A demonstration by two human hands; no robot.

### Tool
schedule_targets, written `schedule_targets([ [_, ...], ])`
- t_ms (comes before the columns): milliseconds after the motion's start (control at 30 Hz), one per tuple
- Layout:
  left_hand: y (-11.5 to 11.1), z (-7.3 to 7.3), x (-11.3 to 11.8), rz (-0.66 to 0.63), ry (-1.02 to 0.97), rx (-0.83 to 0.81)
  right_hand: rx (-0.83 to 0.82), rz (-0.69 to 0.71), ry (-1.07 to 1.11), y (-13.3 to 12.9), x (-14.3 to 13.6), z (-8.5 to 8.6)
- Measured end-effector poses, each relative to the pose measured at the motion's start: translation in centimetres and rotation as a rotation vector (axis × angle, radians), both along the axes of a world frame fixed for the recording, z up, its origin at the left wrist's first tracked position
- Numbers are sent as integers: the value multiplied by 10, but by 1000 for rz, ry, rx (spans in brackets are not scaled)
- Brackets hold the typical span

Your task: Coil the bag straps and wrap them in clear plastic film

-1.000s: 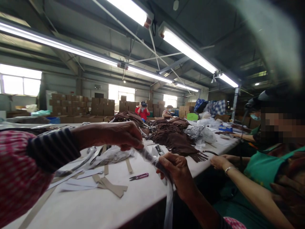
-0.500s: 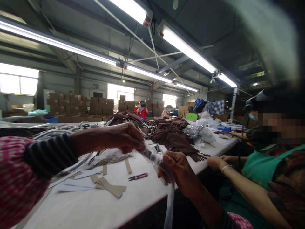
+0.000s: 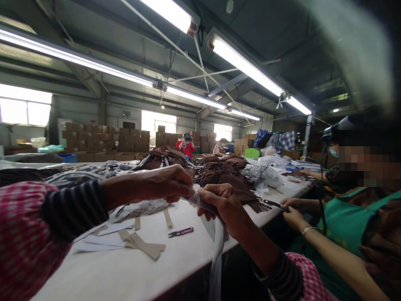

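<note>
Above the table's front edge, my left hand (image 3: 167,182) pinches one end of a strap wrapped in thin clear plastic (image 3: 216,259). My right hand (image 3: 225,205) closes on the same strap just to the right, its fingers nearly meeting the left ones. The wrapped strap's grey-white length hangs from the right hand below the table edge. Most of the gripped part is hidden by fingers. Purple-handled thread snips (image 3: 181,232) lie on the white table (image 3: 125,271) beneath my hands, beside beige paper strips (image 3: 147,246) and white strips (image 3: 100,244).
Brown fringed bags (image 3: 219,175) are heaped across the table behind my hands. More wrapped straps (image 3: 106,169) lie to the left. At the right, a co-worker in a green apron (image 3: 347,217) holds a dark strap (image 3: 272,203). Cartons (image 3: 89,140) are stacked farther back.
My hands have drawn closer together along the strap, the right one moving left and up. The co-worker's hands have shifted, and a dark strap now shows in them.
</note>
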State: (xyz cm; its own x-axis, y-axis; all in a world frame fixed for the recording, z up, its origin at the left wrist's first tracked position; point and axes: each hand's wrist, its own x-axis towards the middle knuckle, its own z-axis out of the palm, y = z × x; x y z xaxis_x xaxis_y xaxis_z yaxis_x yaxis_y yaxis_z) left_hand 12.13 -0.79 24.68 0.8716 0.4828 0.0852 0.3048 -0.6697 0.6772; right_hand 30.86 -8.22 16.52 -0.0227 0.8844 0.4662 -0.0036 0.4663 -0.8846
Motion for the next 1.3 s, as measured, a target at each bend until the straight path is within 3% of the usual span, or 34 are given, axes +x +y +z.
schedule_targets([
  [133,-1,-5,-6,8,-53,-78,-23,59,35,7,1,-5],
  [300,4,-7,-18,31,-22,-1,-115,140,33,3,20,-36],
  [400,8,-11,-22,62,-33,6,-164,122,57,1,27,-50],
  [533,7,-15,-15,58,-13,51,-188,52,113,1,19,-46],
  [667,1,-18,-4,59,-19,113,-115,-22,128,8,4,-34],
  [800,-1,-27,2,116,-39,160,-58,-70,144,17,-4,-35],
  [933,6,-45,-7,103,-4,-35,-16,-151,59,18,3,-44],
  [1067,15,-56,-33,81,14,-288,29,-182,-20,13,23,-47],
  [1200,15,-58,-57,100,-24,-384,-11,-157,-43,11,32,-45],
  [1300,9,-63,-59,73,-19,-433,27,-118,-91,14,27,-44],
])
